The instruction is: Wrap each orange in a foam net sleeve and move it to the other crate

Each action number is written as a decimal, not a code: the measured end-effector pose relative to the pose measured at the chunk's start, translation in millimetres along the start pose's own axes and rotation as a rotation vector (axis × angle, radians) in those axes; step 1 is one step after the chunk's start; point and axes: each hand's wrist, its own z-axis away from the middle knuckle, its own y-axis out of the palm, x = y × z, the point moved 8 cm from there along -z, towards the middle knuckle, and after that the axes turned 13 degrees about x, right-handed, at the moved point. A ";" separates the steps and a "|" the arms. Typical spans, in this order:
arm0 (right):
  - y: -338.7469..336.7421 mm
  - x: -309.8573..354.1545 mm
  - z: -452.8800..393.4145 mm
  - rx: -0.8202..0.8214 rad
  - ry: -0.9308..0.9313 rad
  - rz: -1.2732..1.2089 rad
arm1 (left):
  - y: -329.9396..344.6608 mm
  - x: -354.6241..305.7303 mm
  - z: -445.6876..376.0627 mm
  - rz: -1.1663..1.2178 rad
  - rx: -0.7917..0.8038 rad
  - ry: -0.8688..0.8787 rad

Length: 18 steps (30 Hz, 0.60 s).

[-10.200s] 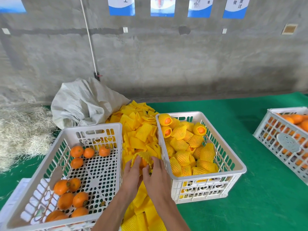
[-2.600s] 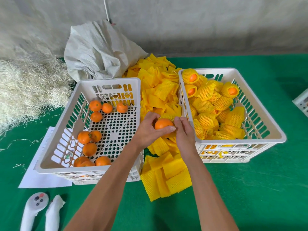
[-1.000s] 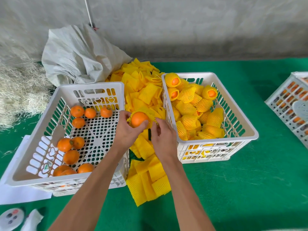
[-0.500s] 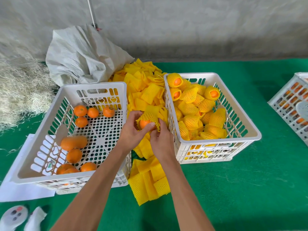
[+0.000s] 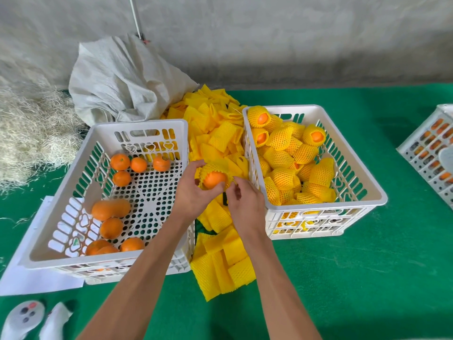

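Note:
My left hand [image 5: 193, 192] holds an orange [image 5: 213, 179] between the two crates. A yellow foam net sleeve [image 5: 215, 167] covers the orange's far half. My right hand [image 5: 246, 204] pinches the sleeve's right edge next to the fruit. The left white crate [image 5: 73, 197] holds several bare oranges [image 5: 110, 210]. The right white crate [image 5: 362, 192] is packed with several sleeved oranges [image 5: 282, 158]. A heap of loose yellow sleeves [image 5: 220, 136] lies between the crates and runs toward me.
A grey woven sack [image 5: 122, 79] and a pile of pale straw [image 5: 29, 133] sit at the back left. A third crate [image 5: 431, 153] with oranges stands at the right edge. White controllers [image 5: 22, 320] lie at the near left on green cloth.
The bare orange held in my left hand has been pushed partway into a yellow sleeve. My right hand now pulls at the sleeve's edge. The view tilted down and shifted slightly.

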 end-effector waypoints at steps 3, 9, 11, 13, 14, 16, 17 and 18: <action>0.5 8.9 1.8 -0.039 -0.024 -0.005 | -5.5 -0.7 0.9 -0.062 -0.084 0.046; 2.3 9.1 1.6 -0.034 0.005 0.020 | -3.0 8.2 -2.2 -0.064 -0.065 -0.025; 8.7 -0.7 -0.1 0.031 0.099 0.006 | 1.1 5.0 -2.2 -0.041 -0.007 -0.016; 16.4 -11.2 -0.7 0.114 0.178 -0.055 | 3.7 0.5 -1.5 -0.037 0.042 0.032; 20.0 -14.0 -0.7 0.148 0.193 -0.083 | 4.5 -1.1 -1.0 -0.046 0.063 0.059; 24.2 -15.1 0.4 0.180 0.179 -0.098 | 7.3 -1.8 -0.5 -0.081 0.111 0.081; 24.3 -14.9 0.9 0.180 0.172 -0.091 | 10.0 -1.1 -0.8 -0.090 0.146 0.077; 23.3 -14.6 1.2 0.173 0.168 -0.077 | 13.0 -0.5 -1.2 -0.099 0.184 0.068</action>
